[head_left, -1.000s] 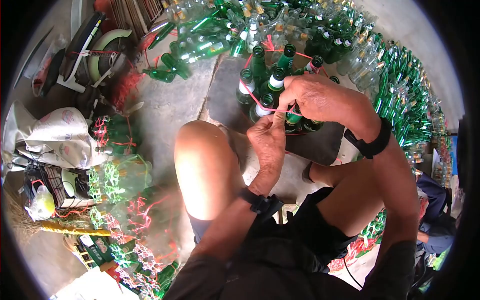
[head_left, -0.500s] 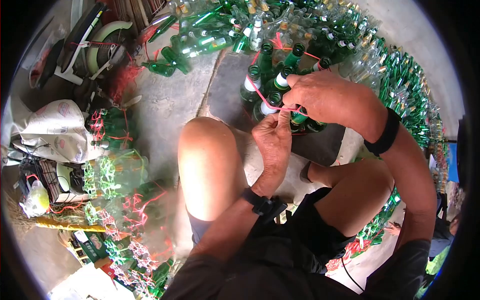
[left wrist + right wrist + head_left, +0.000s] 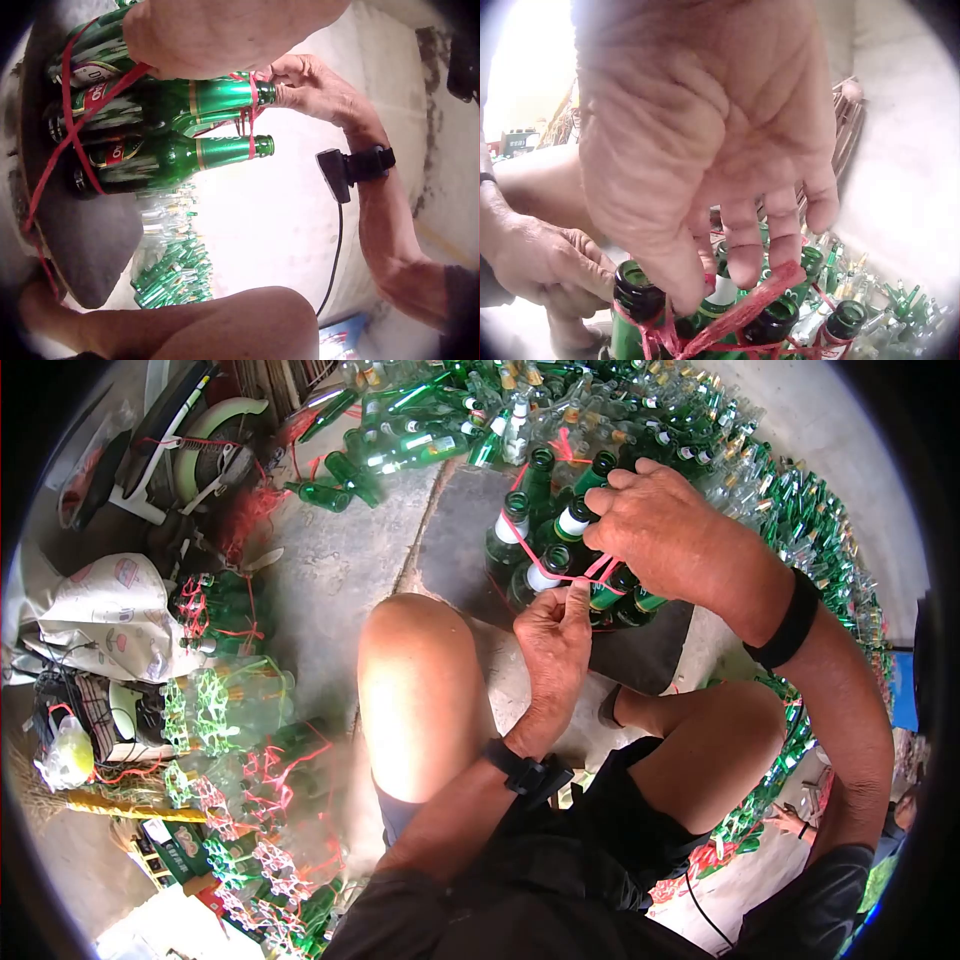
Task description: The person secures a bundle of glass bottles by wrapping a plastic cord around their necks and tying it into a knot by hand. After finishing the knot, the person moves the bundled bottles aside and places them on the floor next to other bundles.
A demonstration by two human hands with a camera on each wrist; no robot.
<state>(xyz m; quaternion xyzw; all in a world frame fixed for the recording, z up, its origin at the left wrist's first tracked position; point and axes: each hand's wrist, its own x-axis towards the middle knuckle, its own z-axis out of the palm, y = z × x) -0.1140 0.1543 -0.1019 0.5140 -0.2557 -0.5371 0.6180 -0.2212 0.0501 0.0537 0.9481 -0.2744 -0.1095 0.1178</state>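
Several green beer bottles (image 3: 506, 542) stand in a tight cluster on a dark board (image 3: 640, 655). A red plastic string (image 3: 545, 568) loops round their necks, and lower bands cross the bottles (image 3: 127, 161) in the left wrist view. My left hand (image 3: 553, 643) pinches the string at the near side of the cluster, thumb tip right by a bottle neck. Over the bottle mouths, my right hand (image 3: 665, 530) pinches the string between thumb and index finger, its other fingers loosely extended. A wide string end (image 3: 739, 311) shows below that palm.
Heaped bottles (image 3: 800, 550) line the wall behind and to the right. Loose green bottles (image 3: 345, 485) lie at the back left. Left of my knee (image 3: 415, 650) are string-tied bottles (image 3: 235, 695), a white sack (image 3: 120, 615) and a wheeled object (image 3: 215, 460).
My right hand has drawn away from the left, up and to the right, and red strands now stretch between them. My left hand stays at the near bottle necks.
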